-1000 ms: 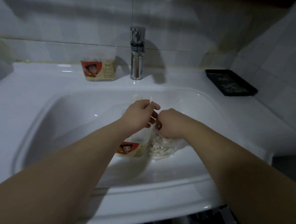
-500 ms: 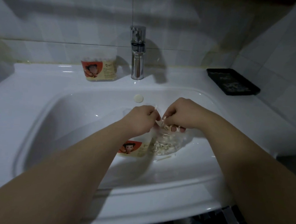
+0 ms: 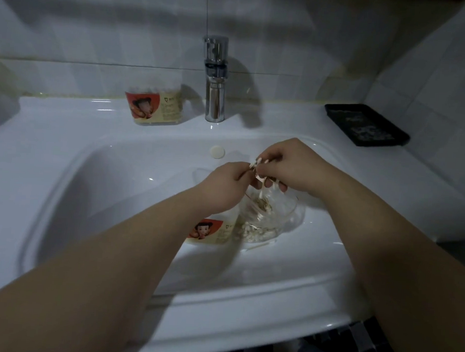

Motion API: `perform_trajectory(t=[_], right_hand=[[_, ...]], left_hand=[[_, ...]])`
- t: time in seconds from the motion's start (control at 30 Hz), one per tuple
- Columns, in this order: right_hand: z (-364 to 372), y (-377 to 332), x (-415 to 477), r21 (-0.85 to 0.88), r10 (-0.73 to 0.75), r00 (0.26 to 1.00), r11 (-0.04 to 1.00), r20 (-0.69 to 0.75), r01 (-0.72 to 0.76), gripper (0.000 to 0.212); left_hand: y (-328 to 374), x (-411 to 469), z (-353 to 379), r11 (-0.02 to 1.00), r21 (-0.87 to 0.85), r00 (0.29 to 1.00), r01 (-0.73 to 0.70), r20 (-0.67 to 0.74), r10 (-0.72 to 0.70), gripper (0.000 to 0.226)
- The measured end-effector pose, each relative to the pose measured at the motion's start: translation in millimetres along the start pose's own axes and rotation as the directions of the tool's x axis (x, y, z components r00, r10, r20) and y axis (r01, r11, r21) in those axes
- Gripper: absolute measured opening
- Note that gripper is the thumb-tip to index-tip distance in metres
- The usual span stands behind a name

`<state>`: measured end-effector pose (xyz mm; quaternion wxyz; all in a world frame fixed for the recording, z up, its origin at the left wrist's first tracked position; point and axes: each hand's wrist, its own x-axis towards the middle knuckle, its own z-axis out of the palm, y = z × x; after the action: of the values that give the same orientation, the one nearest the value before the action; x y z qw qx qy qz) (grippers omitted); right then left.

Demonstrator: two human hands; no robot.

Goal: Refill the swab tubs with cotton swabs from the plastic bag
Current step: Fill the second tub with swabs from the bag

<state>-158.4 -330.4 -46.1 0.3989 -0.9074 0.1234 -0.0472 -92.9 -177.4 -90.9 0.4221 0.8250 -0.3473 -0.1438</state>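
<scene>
Above one bag (image 3: 273, 217), left hand (image 3: 224, 187) and right hand (image 3: 290, 165) pinch swabs (image 3: 254, 163); two tubs (image 3: 154, 103) (image 3: 211, 230).

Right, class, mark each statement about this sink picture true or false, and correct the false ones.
1. A swab tub stands on the sink ledge, left of the tap. True.
2. The black tray lies beside the plastic bag. False: it sits on the ledge at the far right, and the bag is down in the sink.
3. The left hand and right hand both pinch cotton swabs over the plastic bag. True.
4. The plastic bag is empty. False: swabs lie in it.
</scene>
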Motion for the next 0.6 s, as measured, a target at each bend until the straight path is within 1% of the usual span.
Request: perform_trajectory(t=[0.07, 0.1, 0.2, 0.23, 0.27, 0.3, 0.37, 0.43, 0.53, 0.6], right_hand=[[0.3, 0.8, -0.1, 0.038, -0.014, 1.0, 0.999, 0.01, 0.014, 0.013], [0.3, 0.9, -0.5, 0.055, -0.019, 1.0, 0.998, 0.016, 0.018, 0.019], [-0.3, 1.9, -1.4, 0.06, -0.013, 0.999, 0.998, 0.046, 0.01, 0.053], [-0.7, 2.0, -1.6, 0.06, -0.011, 0.999, 0.998, 0.047, 0.008, 0.063], [-0.6, 1.9, -1.6, 0.072, -0.011, 0.999, 0.997, 0.043, 0.008, 0.07], [-1.1, 1.8, -1.5, 0.089, -0.01, 0.999, 0.996, 0.035, 0.007, 0.072], [-2.4, 3.1, -0.6, 0.093, -0.002, 1.0, 0.996, 0.02, 0.0, 0.065], [-4.1, 4.6, 0.0, 0.054, 0.013, 1.0, 0.998, 0.026, -0.015, 0.054], [-3.3, 5.0, 0.2, 0.034, 0.023, 0.999, 0.999, 0.041, -0.025, 0.043], [-2.9, 2.6, -0.4, 0.047, 0.002, 1.0, 0.999, 0.021, -0.003, 0.037]], left_hand=[[-0.5, 0.6, -0.3, 1.0, 0.006, 1.0, 0.006, 0.012, -0.006, 0.032], [-1.0, 1.2, -0.9, 1.0, 0.025, 1.0, 0.008, 0.012, -0.009, 0.031], [-2.0, 2.0, -1.9, 0.991, 0.13, 1.0, 0.014, -0.021, -0.011, 0.03], [-1.5, 2.1, -1.9, 0.99, 0.142, 0.999, 0.017, -0.032, -0.013, 0.029], [-0.8, 2.0, -2.1, 0.99, 0.136, 0.999, 0.025, -0.042, -0.019, 0.029], [0.2, 2.1, -2.5, 0.992, 0.117, 0.998, 0.035, -0.05, -0.029, 0.028], [1.9, 1.8, -3.4, 0.996, 0.072, 0.997, 0.054, -0.065, -0.049, 0.026], [3.2, 1.5, -3.9, 0.997, 0.042, 0.996, 0.058, -0.074, -0.054, 0.026], [2.5, 1.9, -4.8, 0.998, 0.016, 0.995, 0.065, -0.077, -0.064, 0.029], [2.7, 2.0, -5.6, 0.997, 0.033, 0.996, 0.069, -0.054, -0.067, 0.029]])
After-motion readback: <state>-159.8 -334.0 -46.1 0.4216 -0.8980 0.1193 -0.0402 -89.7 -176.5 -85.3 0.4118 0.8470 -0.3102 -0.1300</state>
